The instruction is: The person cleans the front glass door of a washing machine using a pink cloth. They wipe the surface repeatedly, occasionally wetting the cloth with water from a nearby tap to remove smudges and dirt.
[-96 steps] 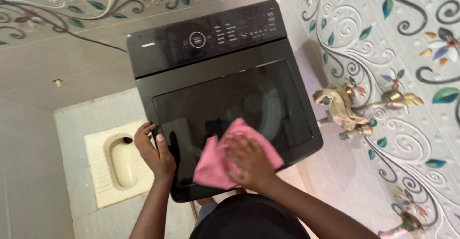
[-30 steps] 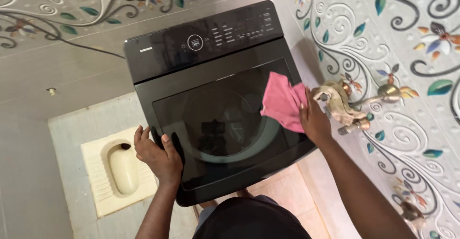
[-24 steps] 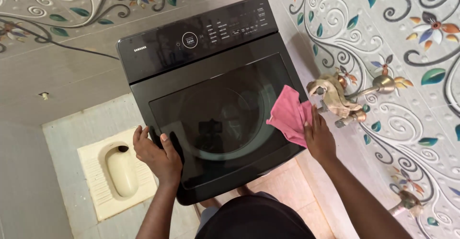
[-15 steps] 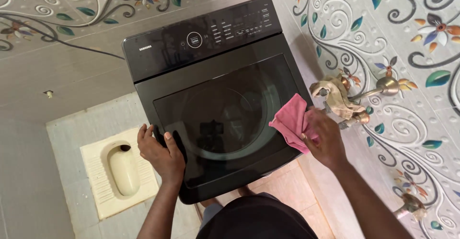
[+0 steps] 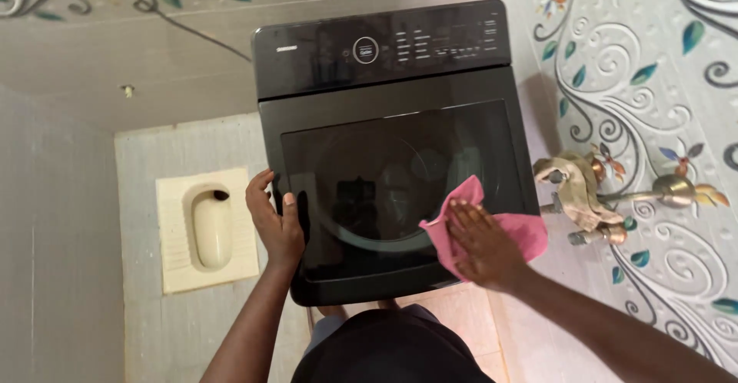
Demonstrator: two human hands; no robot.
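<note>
A black top-loading washing machine point(image 5: 384, 83) with a dark glass lid point(image 5: 400, 160) stands below me. My right hand point(image 5: 480, 245) presses flat on a pink cloth point(image 5: 526, 229) at the lid's near right corner, fingers spread over it. My left hand point(image 5: 278, 222) grips the machine's near left edge, thumb on top of the lid. The control panel point(image 5: 380, 49) runs along the far side.
A squat toilet pan point(image 5: 207, 229) is set in the floor to the left. Brass taps point(image 5: 607, 206) with a beige rag draped over them stick out of the floral tiled wall point(image 5: 653, 83) on the right. A dark cable point(image 5: 192, 26) runs along the back wall.
My right hand has slid the pink cloth from the lid's right edge toward the near right corner. My left hand has stayed on the left edge. The view has shifted.
</note>
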